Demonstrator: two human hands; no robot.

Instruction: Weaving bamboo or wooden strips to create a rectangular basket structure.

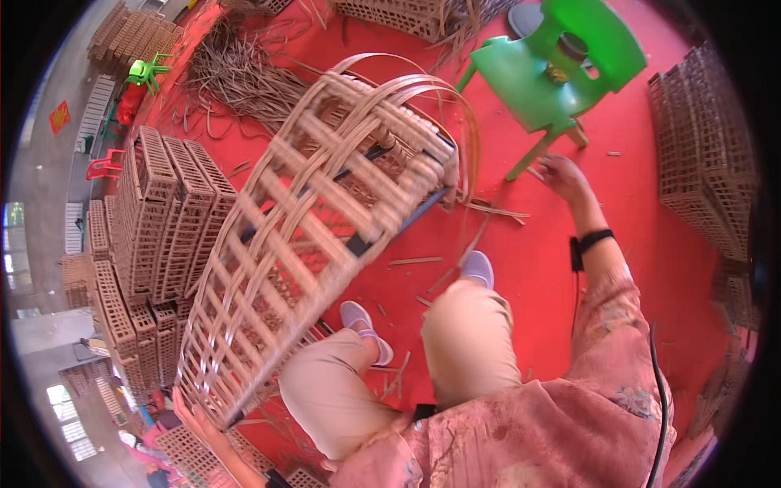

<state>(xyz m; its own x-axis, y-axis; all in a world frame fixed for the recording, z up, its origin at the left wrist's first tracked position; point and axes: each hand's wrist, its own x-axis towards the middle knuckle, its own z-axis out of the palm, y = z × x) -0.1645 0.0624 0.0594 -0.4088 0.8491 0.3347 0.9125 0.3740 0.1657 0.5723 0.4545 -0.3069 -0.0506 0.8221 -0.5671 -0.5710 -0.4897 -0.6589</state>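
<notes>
A long openwork basket (pixel 297 215) of woven tan strips tilts across my lap, its looped handles (pixel 423 85) at the far end. My left hand (pixel 199 423) grips its near lower end, fingers against the weave. Dark corner pieces and a blue strip show at its far right edge. Out to the right, apart from the basket, my right hand (pixel 567 179) is raised with loosely curled fingers, near a leg of the green plastic chair (pixel 537 85). Nothing is plainly held in it; the hand is slightly blurred. A dark-lidded jar (pixel 567 58) stands on the chair seat.
Stacked woven frames (pixel 159 211) rise on the left, with another stack (pixel 708 146) at the right. A heap of loose strips (pixel 244 77) lies on the red floor (pixel 602 342) beyond the basket. Cut pieces are scattered around my feet. People are partly visible at lower left.
</notes>
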